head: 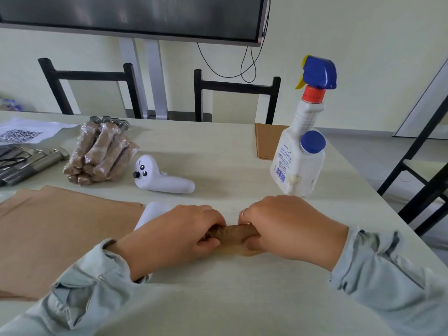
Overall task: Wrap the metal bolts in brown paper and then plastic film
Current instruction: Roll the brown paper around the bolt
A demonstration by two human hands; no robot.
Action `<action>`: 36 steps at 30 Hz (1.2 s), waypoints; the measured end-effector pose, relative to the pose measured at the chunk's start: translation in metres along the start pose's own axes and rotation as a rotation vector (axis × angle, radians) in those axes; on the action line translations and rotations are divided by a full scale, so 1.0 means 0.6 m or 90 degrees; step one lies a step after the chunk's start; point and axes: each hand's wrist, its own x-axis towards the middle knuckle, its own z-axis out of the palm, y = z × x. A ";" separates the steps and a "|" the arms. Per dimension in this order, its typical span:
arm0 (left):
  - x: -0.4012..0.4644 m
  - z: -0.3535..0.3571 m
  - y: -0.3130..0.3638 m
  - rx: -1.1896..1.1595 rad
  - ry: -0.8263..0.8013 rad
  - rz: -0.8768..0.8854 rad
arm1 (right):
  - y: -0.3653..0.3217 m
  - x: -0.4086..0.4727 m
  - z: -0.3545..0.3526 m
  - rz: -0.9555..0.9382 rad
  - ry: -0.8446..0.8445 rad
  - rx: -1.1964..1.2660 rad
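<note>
A bolt rolled in brown paper (234,233) lies on the table near the front, between my two hands. My left hand (177,235) pinches the crumpled paper at its left end. My right hand (288,229) curls round its right part. The metal itself is hidden by the paper. A pile of bolts wrapped in paper and plastic film (100,155) sits at the back left. Bare metal bolts (36,161) lie at the far left edge. Sheets of brown paper (63,229) are stacked left of my hands.
A white handheld controller (161,177) lies behind my hands. A white spray bottle (301,141) with a blue head stands at the right. More brown paper (265,141) lies behind it. A roll of white film (151,214) sits partly under my left hand. Two black chairs stand beyond the table.
</note>
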 end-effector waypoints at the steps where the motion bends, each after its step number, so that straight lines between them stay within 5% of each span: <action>1: -0.002 -0.001 -0.002 -0.008 -0.001 0.000 | 0.003 -0.002 -0.002 0.007 -0.006 -0.009; 7: -0.013 -0.011 -0.021 -0.039 0.002 -0.039 | 0.049 -0.031 0.002 0.060 0.051 -0.124; 13: -0.013 -0.004 -0.006 0.003 0.001 -0.008 | 0.050 -0.056 0.023 -0.020 0.153 -0.193; 16: -0.011 -0.004 0.002 0.021 0.016 0.004 | 0.053 -0.064 0.032 -0.017 0.225 -0.175; 36: -0.009 -0.027 0.036 0.228 0.061 0.095 | 0.078 -0.068 0.042 0.057 0.206 0.085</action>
